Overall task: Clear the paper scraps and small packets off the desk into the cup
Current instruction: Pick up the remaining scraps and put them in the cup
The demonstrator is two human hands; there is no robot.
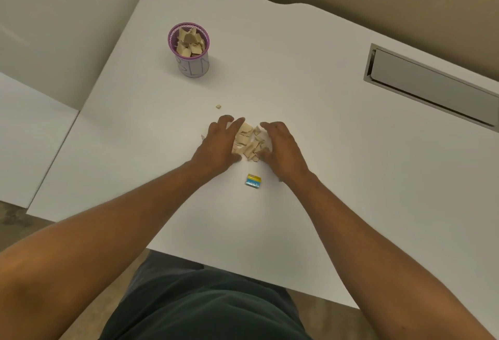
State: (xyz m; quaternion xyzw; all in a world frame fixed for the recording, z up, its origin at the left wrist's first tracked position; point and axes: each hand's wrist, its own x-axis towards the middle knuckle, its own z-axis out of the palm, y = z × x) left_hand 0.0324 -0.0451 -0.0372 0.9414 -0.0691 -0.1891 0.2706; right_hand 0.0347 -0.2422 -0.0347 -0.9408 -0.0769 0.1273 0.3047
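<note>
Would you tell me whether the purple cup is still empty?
Not empty: the upright purple cup already holds tan paper scraps, heaped close to its rim.

Single head-worn wide-angle view, looking forward and steeply down onto the white table (pixel 324 150) from above its near edge. Both forearms enter from 6 o'clock, close to the lens; hands sit near frame centre. Purple-rimmed cup (pixel 189 51) lies farther off at 11 o'clock. Straight edges bow toward the frame borders.
</note>
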